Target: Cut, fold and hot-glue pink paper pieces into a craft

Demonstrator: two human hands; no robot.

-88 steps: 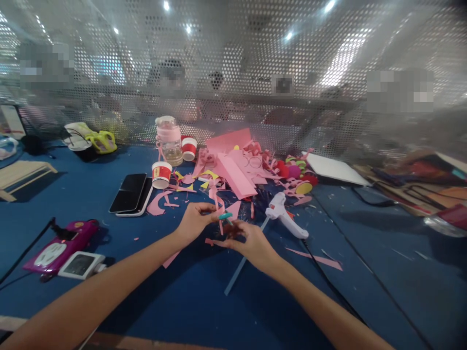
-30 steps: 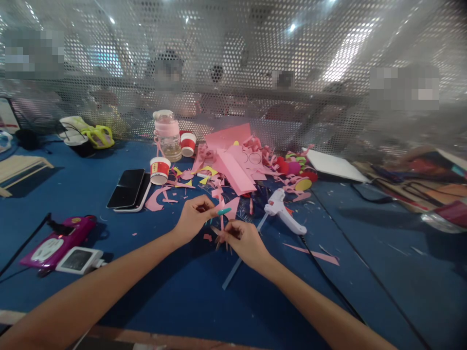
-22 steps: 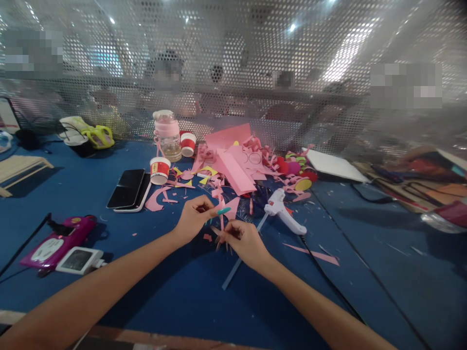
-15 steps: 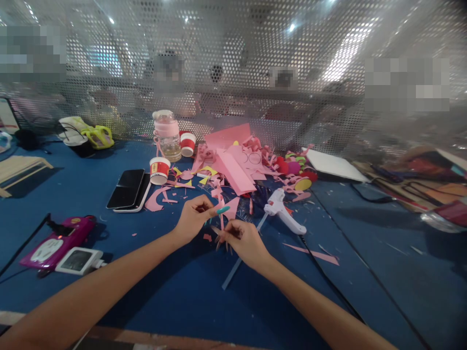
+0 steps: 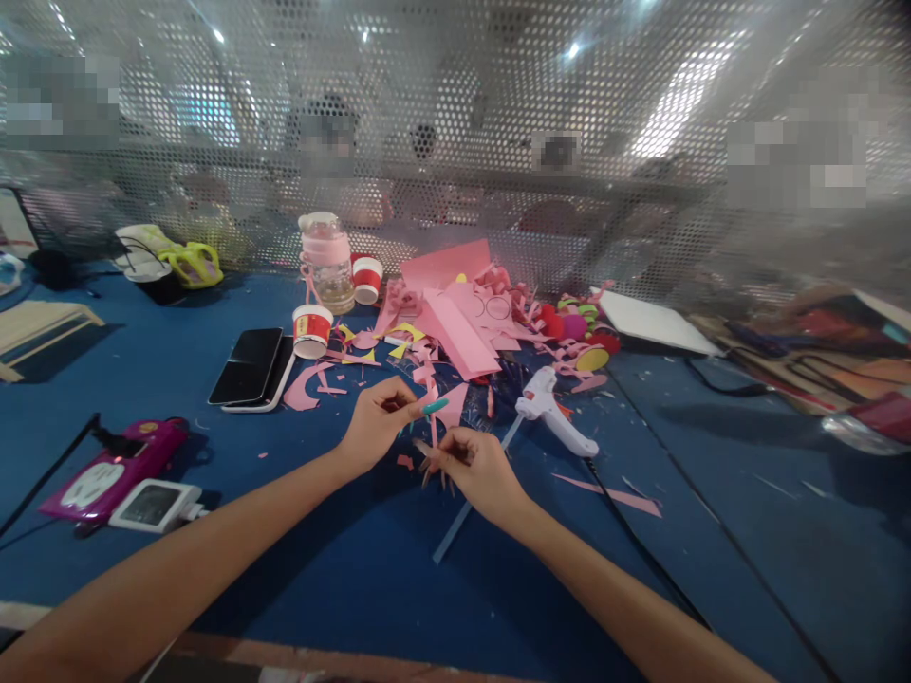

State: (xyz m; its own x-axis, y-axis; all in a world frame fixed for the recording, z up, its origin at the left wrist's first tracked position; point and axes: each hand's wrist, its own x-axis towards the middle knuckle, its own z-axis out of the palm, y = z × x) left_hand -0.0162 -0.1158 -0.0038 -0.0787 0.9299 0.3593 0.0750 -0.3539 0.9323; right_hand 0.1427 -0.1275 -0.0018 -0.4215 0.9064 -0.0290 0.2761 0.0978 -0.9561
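Note:
My left hand [image 5: 381, 424], with a long teal thumbnail, is closed in a pinch over the table. Just to its lower right, my right hand [image 5: 475, 467] is pinched too, its long pale nails pointing left. The fingertips of both hands almost meet, and whatever they hold is too small or hidden to make out. A narrow pink strip [image 5: 434, 423] shows in the gap between the hands, beside a larger pink scrap [image 5: 454, 406]. Right of my right hand lies a white hot glue gun [image 5: 553, 415], with a long translucent glue stick [image 5: 454, 533] running beneath that hand.
Behind my hands is a heap of pink sheets [image 5: 462, 332] and scraps. Paper cups [image 5: 311, 332], a water bottle [image 5: 327, 266] and a phone [image 5: 247, 367] stand or lie left of it. A purple power strip [image 5: 106, 474] is at left; a perforated metal screen [image 5: 455, 142] closes the back.
Almost nothing differs. Both hands keep their pinch at nearly the same spot, and the view has shifted very slightly.

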